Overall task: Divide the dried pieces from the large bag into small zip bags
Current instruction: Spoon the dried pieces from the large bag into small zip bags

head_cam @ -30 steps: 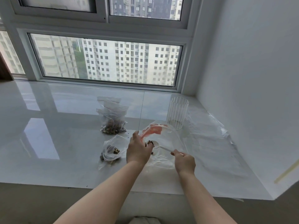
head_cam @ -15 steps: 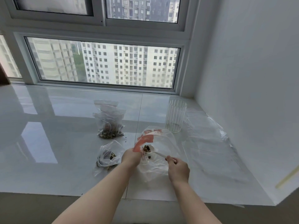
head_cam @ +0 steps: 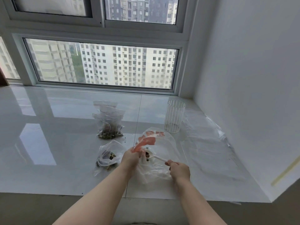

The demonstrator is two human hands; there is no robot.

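Now spoon [head_cam: 151,155] lower in large bag [head_cam: 159,144], hands unmoved

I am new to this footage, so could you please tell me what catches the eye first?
At centre, the left hand grips a large clear plastic bag with orange print while the right hand holds a white plastic spoon of dark dried pieces. A ribbed clear cup stands behind.

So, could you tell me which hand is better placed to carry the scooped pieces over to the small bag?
The right hand: it already holds the spoon, loaded with dark pieces at the large bag. The left hand grips that bag's edge, holding it open. The small bag lies just beyond the left hand.
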